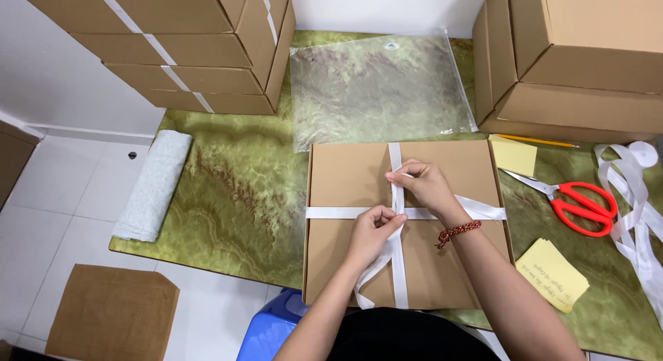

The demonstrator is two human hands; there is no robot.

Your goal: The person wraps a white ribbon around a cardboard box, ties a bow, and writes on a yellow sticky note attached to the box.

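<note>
Ribbon: the white satin ribbon (397, 216) is crossing itself on the lid, one flat band running side to side and the other running away from the person toward the far edge; the crossing is lying right between the two hands, and a loose tail is trailing down toward the person's lap
Box: the flat brown cardboard box (345, 178) is lying under both hands, its long axis running left to right, its matte top facing up and its near edge hanging slightly over the table's rim
Left hand: the left hand (373, 230) is curling nearly closed, thumb and fingers pinching the ribbon just below the crossing
Right hand: the right hand (425, 185) is bending over the far band, fingertips pinched onto the ribbon just above the crossing; a red braided bracelet (457, 231) is sitting on its wrist
Table: the green marbled table (235, 195) is showing glossy and veined all around the box
Beyond the hands: a clear plastic sleeve (380, 88) is lying flat, just past the box
Right of the right hand: red-handled scissors (577, 202) are lying with blades pointing toward the box, yellow paper notes (552, 274) near them, and more loose white ribbon (639, 216) is spilling at the edge
Left of the left hand: a rolled grey cloth (152, 185) is resting well apart, its length running near to far
Far corners: stacked cardboard cartons (186, 50) are standing on both sides
</note>
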